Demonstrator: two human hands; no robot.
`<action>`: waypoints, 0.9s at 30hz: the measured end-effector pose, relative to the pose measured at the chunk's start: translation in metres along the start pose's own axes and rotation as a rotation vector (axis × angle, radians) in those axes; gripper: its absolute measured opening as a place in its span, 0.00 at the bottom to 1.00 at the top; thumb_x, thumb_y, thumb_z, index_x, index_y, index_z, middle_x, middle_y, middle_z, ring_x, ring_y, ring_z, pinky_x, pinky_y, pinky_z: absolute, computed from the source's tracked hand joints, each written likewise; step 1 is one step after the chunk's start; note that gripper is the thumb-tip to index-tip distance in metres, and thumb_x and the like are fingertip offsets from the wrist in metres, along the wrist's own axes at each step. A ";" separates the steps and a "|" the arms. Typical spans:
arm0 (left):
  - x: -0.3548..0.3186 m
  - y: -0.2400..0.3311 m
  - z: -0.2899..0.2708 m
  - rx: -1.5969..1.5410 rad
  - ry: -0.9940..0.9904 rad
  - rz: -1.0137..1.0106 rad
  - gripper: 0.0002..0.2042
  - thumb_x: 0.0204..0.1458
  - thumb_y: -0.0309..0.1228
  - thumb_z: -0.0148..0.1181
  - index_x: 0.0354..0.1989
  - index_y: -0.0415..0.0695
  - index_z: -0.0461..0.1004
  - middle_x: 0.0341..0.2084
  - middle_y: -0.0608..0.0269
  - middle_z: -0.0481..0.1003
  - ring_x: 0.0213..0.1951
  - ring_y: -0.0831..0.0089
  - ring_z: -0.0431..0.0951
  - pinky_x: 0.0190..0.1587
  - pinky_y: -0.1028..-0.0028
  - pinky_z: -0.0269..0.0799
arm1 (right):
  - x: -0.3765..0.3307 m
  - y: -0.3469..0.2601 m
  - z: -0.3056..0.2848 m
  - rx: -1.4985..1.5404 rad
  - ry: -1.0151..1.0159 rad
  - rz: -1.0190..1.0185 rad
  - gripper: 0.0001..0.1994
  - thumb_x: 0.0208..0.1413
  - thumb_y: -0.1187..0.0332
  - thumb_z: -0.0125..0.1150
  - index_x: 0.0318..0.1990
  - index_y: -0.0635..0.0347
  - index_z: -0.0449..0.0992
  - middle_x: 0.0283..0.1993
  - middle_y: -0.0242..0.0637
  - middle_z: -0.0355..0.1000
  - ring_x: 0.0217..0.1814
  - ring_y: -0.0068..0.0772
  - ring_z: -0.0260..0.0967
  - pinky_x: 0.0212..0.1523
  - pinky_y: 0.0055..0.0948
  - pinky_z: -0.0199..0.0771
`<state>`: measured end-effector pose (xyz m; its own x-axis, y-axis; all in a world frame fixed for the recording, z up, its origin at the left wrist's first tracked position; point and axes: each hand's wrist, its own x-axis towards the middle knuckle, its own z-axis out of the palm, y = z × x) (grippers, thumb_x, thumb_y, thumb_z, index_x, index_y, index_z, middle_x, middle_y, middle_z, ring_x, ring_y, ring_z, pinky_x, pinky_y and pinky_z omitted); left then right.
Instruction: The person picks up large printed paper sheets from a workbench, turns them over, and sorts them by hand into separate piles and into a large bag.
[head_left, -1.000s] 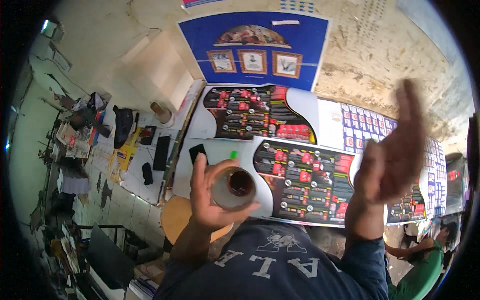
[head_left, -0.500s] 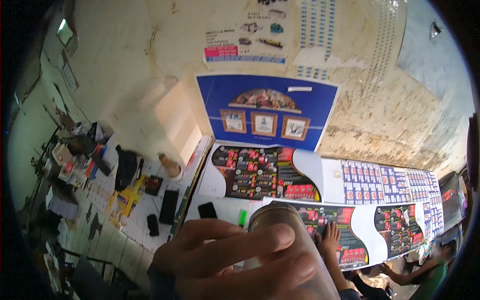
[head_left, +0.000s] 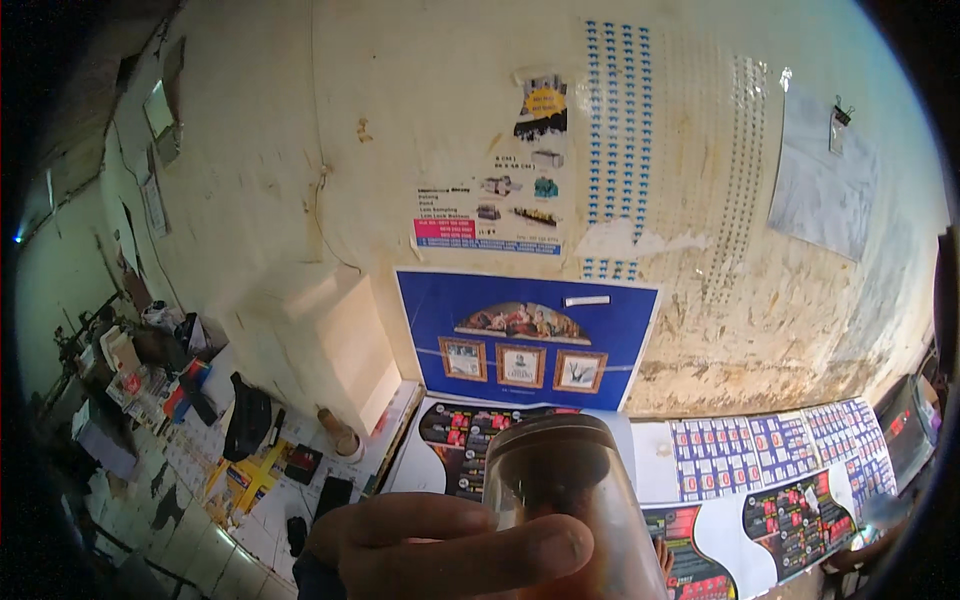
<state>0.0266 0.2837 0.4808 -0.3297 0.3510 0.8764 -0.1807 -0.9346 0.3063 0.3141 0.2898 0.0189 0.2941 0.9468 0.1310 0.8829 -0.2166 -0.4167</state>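
Observation:
My left hand is raised close in front, its fingers wrapped round a clear drinking glass. The glass is tilted, its round base pointing up and away. Something brownish shows through its wall, and its near end is out of the picture. Beyond the glass, the fingers of my right hand lie on a long printed sheet with black, red and white curved shapes. The glass hides most of that hand.
A blue poster leans against the stained wall. Sheets of small labels lie at the right. On the left, a table holds a black pouch, a yellow packet and a dark phone. A wall pillar juts out.
The view has tilted up, so the wall fills more of it and the tables sit lower. The glass in my left hand is tipped up further. My right hand is now mostly hidden.

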 end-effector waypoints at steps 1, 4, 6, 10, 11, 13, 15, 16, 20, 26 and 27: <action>0.007 -0.003 0.025 0.165 0.066 0.137 0.21 0.60 0.28 0.51 0.62 0.51 0.58 0.51 0.63 0.72 0.54 0.71 0.72 0.60 0.66 0.59 | 0.000 -0.038 -0.033 -0.074 -0.127 0.002 0.36 0.59 0.46 0.49 0.68 0.61 0.57 0.71 0.51 0.53 0.74 0.52 0.44 0.74 0.49 0.36; 0.013 0.004 0.012 0.622 -0.097 0.217 0.17 0.59 0.27 0.52 0.57 0.48 0.62 0.49 0.66 0.72 0.51 0.76 0.73 0.63 0.71 0.53 | -0.001 -0.044 -0.047 -0.087 -0.129 0.004 0.35 0.59 0.46 0.50 0.67 0.62 0.57 0.70 0.52 0.53 0.74 0.52 0.45 0.73 0.49 0.37; 0.001 0.010 -0.044 0.690 -0.323 0.115 0.15 0.59 0.27 0.52 0.55 0.48 0.64 0.49 0.66 0.72 0.49 0.75 0.73 0.64 0.74 0.51 | -0.001 -0.039 -0.042 -0.094 -0.097 0.002 0.35 0.59 0.47 0.50 0.67 0.62 0.57 0.70 0.53 0.54 0.73 0.53 0.46 0.73 0.50 0.37; 0.003 -0.006 -0.026 0.376 -0.198 0.105 0.17 0.57 0.29 0.57 0.55 0.51 0.64 0.48 0.65 0.73 0.50 0.72 0.74 0.62 0.74 0.56 | 0.000 -0.044 -0.046 -0.092 -0.149 -0.007 0.35 0.60 0.46 0.47 0.67 0.62 0.57 0.70 0.53 0.53 0.74 0.52 0.45 0.73 0.50 0.36; 0.010 0.004 -0.015 0.328 -0.203 -0.064 0.19 0.57 0.29 0.58 0.56 0.52 0.64 0.48 0.64 0.73 0.50 0.71 0.74 0.60 0.74 0.59 | 0.000 -0.047 -0.051 -0.079 -0.152 -0.006 0.35 0.61 0.46 0.46 0.67 0.63 0.56 0.70 0.53 0.53 0.74 0.52 0.45 0.74 0.49 0.36; 0.031 0.028 -0.034 0.221 -0.367 -0.634 0.22 0.56 0.31 0.60 0.59 0.54 0.62 0.49 0.63 0.73 0.51 0.70 0.74 0.57 0.72 0.65 | -0.006 -0.030 -0.045 -0.099 -0.151 0.040 0.36 0.62 0.43 0.43 0.69 0.60 0.53 0.72 0.52 0.50 0.75 0.51 0.43 0.73 0.54 0.37; 0.041 0.029 -0.052 0.307 -0.634 -0.637 0.27 0.56 0.32 0.60 0.63 0.56 0.59 0.51 0.61 0.73 0.53 0.67 0.73 0.55 0.69 0.69 | 0.008 0.000 -0.016 -0.030 -0.067 0.011 0.34 0.56 0.46 0.52 0.62 0.64 0.60 0.67 0.54 0.56 0.71 0.56 0.48 0.69 0.59 0.40; 0.046 0.010 -0.048 0.435 -0.731 -0.254 0.29 0.56 0.33 0.60 0.65 0.57 0.56 0.52 0.60 0.72 0.54 0.64 0.73 0.55 0.67 0.70 | 0.014 0.009 0.002 0.014 -0.044 -0.023 0.33 0.52 0.48 0.57 0.59 0.65 0.64 0.65 0.55 0.58 0.69 0.58 0.51 0.66 0.61 0.42; 0.036 -0.051 -0.040 0.287 -0.864 -0.216 0.40 0.49 0.37 0.65 0.68 0.50 0.48 0.53 0.56 0.71 0.54 0.56 0.71 0.59 0.60 0.60 | 0.082 0.021 0.021 0.246 0.112 0.148 0.29 0.52 0.61 0.61 0.58 0.69 0.64 0.58 0.57 0.64 0.60 0.60 0.61 0.58 0.51 0.61; -0.097 -0.144 -0.115 0.636 -0.448 -0.498 0.64 0.29 0.47 0.81 0.69 0.37 0.39 0.42 0.50 0.75 0.47 0.60 0.76 0.56 0.62 0.68 | 0.251 -0.025 0.022 0.878 -0.250 0.225 0.26 0.60 0.55 0.59 0.54 0.73 0.69 0.50 0.52 0.73 0.55 0.41 0.69 0.55 0.35 0.68; -0.119 -0.149 -0.129 0.670 -0.398 -0.567 0.63 0.29 0.41 0.82 0.69 0.37 0.38 0.45 0.48 0.74 0.48 0.60 0.76 0.56 0.63 0.69 | 0.274 -0.050 0.020 0.908 -0.313 0.233 0.27 0.59 0.53 0.59 0.52 0.74 0.71 0.49 0.52 0.74 0.54 0.41 0.70 0.54 0.34 0.68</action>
<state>-0.0266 0.3889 0.2833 0.0051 0.8306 0.5568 0.3906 -0.5142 0.7636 0.3431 0.5650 0.0578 0.1990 0.9522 -0.2318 0.1603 -0.2650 -0.9508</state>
